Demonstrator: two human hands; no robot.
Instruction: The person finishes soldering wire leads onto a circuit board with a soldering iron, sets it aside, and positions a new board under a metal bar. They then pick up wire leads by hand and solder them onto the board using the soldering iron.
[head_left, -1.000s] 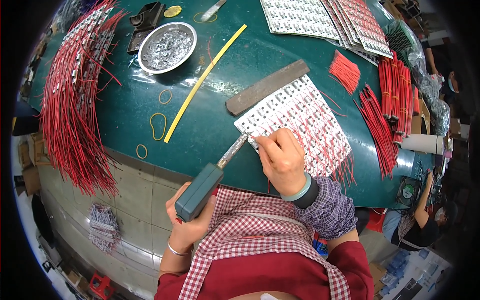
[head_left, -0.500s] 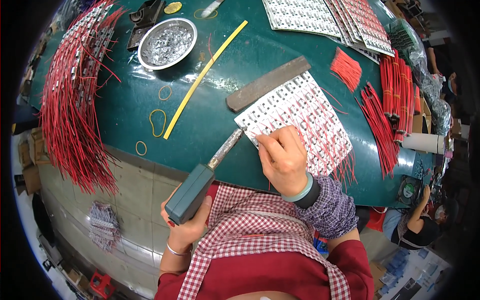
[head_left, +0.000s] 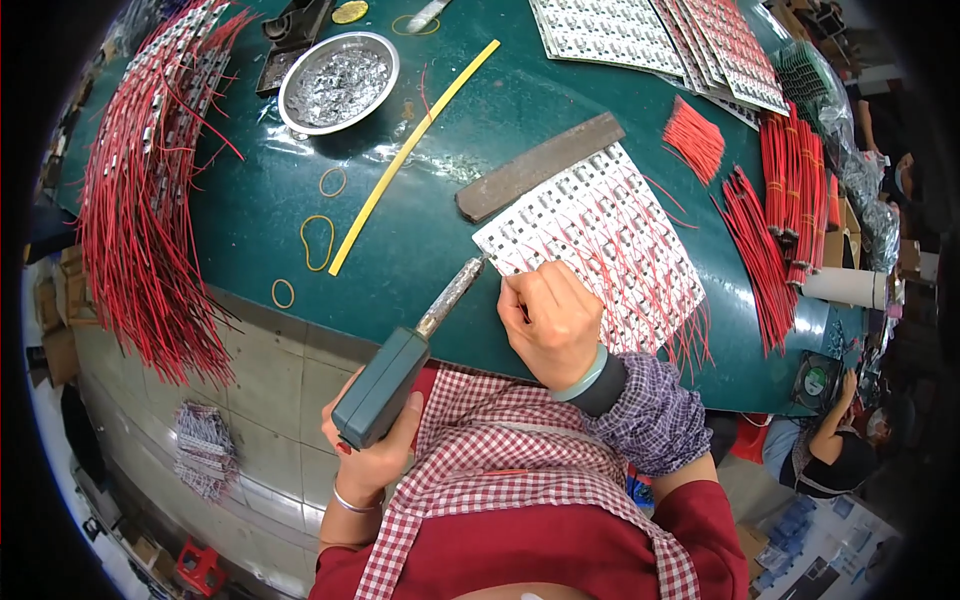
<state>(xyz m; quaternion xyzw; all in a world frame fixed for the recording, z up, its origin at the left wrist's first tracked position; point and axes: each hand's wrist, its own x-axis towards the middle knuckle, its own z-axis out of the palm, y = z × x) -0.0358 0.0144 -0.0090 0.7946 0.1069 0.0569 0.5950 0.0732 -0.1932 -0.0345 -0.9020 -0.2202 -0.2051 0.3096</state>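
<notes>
My left hand (head_left: 385, 450) is closed round the dark green body of a soldering gun (head_left: 385, 385). Its metal barrel points up and to the right, with the tip beside the left corner of a white circuit board panel (head_left: 520, 238). Many thin red wires (head_left: 610, 235) stand and lie across that panel. Curled fingers close my right hand (head_left: 552, 315) over the panel's near left edge, just right of the soldering tip. What its fingertips pinch, if anything, is hidden. A flat dark bar (head_left: 540, 167) lies along the panel's far edge.
A metal bowl of silvery scraps (head_left: 338, 84) stands far left, near a yellow strip (head_left: 415, 155) and rubber bands (head_left: 317, 243). Wired boards (head_left: 150, 190) hang over the left edge. Red wire bundles (head_left: 758, 255) and stacked panels (head_left: 605, 38) lie right. Another person (head_left: 825, 445) sits far right.
My right hand has drawn a little left and toward me, and its fingers have curled further under. The soldering gun's tip has shifted very slightly; my left hand keeps its hold.
</notes>
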